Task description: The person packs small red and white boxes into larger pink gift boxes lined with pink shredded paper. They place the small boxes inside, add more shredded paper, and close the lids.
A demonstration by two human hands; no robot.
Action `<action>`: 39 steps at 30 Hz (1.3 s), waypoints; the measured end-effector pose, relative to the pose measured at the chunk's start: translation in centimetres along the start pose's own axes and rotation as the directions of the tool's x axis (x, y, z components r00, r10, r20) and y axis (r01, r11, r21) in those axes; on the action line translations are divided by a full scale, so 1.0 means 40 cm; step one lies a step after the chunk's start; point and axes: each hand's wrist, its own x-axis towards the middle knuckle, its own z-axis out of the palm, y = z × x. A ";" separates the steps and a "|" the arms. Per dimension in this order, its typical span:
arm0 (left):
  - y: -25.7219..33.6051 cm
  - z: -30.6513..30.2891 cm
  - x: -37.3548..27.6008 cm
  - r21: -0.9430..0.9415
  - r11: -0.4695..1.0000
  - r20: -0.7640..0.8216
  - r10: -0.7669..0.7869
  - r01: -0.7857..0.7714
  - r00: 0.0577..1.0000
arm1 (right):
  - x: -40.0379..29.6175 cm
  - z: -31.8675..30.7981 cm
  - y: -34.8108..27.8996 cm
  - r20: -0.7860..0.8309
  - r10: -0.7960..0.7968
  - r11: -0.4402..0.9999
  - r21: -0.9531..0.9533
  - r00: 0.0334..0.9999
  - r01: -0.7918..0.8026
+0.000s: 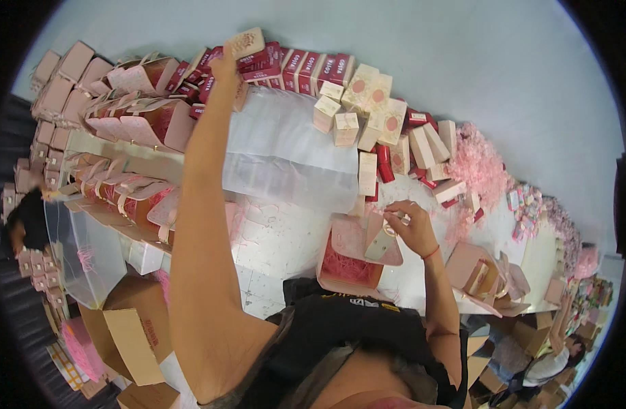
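My left hand (224, 65) is stretched far across the table. Its fingers grip the end of a cream box (247, 42) with a reddish floral print, above piled dark-red boxes (261, 62) that bear white lettering. Close to my body stands a pink gift box (349, 283) with its front open and pink shredded paper (351, 260) inside. At its raised lid (356, 240), my right hand (412, 225) pinches a pale strap (378, 244) with a metal fitting. The fingers partly hide the strap's upper end.
Rows of pink gift boxes (144, 125) line the left side. Cream cartons (374, 97) and loose pink shred (479, 163) lie at the back right. A translucent plastic sheet (287, 138) covers mid-table. An open cardboard carton (134, 337) stands lower left. Other people (548, 365) are at the edges.
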 end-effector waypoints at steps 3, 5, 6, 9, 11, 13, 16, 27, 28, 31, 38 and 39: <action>-0.045 0.024 0.092 -0.042 0.978 0.238 -0.191 0.207 0.952 | -0.005 0.004 0.030 -0.003 0.089 0.996 0.012 0.996 -0.089; -0.032 0.036 0.072 -0.073 0.918 0.505 -0.303 0.390 0.808 | -0.014 0.012 0.077 -0.010 0.017 0.992 -0.124 1.000 -0.018; -0.010 0.013 0.064 -0.050 0.879 0.510 -0.386 0.475 0.769 | -0.015 0.008 0.050 -0.045 0.068 0.995 -0.073 0.997 -0.072; 0.140 -0.017 -0.135 -0.228 0.845 0.485 -0.332 0.484 0.809 | -0.043 -0.045 -0.037 -0.190 0.016 0.994 -0.101 0.982 -0.036; 0.161 -0.144 -0.282 -0.447 0.789 0.465 -0.198 0.422 0.863 | -0.087 -0.069 -0.061 -0.269 -0.096 0.991 -0.117 0.958 0.067; 0.165 -0.275 -0.517 -0.610 0.622 0.523 -0.149 0.490 0.839 | -0.156 -0.086 -0.084 -0.327 -0.009 1.000 0.014 0.945 0.014; 0.151 -0.509 -0.951 -0.600 0.358 0.734 -0.112 0.716 0.670 | -0.302 -0.087 0.008 -0.166 0.238 0.919 0.359 0.957 -0.166; 0.045 -0.739 -1.413 -0.268 0.715 0.731 -0.285 0.646 0.619 | -0.244 0.154 -0.114 0.402 -0.167 0.875 0.481 0.900 -0.052; 0.072 -0.728 -1.383 -0.318 0.680 0.785 -0.201 0.661 0.585 | -0.249 0.134 -0.099 0.371 -0.150 0.936 0.352 0.917 0.010; 0.051 -0.685 -1.318 -0.004 0.903 0.703 -0.303 0.429 0.644 | -0.233 0.041 -0.051 0.585 -0.066 0.771 0.544 0.808 -0.331; 0.051 -0.425 -1.308 -0.099 0.812 0.799 0.409 -0.575 0.441 | -0.204 -0.049 -0.078 0.388 -0.242 0.940 0.320 0.889 0.117; 0.053 -0.394 -1.298 -0.136 0.827 0.820 0.403 -0.545 0.407 | -0.214 -0.050 -0.059 0.398 -0.234 0.952 0.278 0.887 0.127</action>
